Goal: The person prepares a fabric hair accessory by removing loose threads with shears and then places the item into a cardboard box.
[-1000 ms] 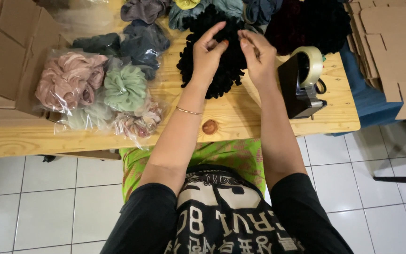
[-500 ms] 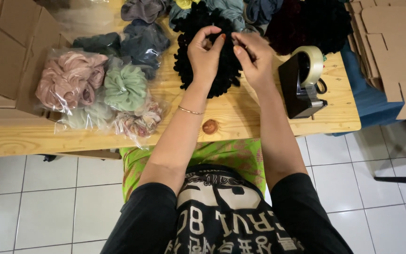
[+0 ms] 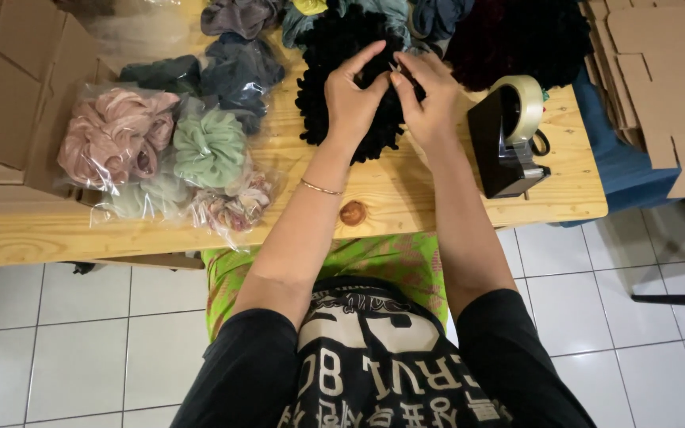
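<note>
A pile of black scrunchies (image 3: 334,71) lies on the wooden table (image 3: 406,190) in front of me. My left hand (image 3: 354,99) rests on the pile, its fingers pinching black fabric. My right hand (image 3: 430,95) meets it from the right, pinching the same black scrunchie at the fingertips. A thin bracelet sits on my left wrist.
Clear bags of pink (image 3: 112,135), green (image 3: 208,147) and patterned scrunchies lie at the left. Grey scrunchies (image 3: 239,71) and a dark red pile (image 3: 517,32) are at the back. A black tape dispenser (image 3: 509,139) stands to the right. Flat cardboard boxes (image 3: 9,87) flank both sides.
Both hands have moved slightly farther up onto the black pile and drawn closer together at the fingertips.
</note>
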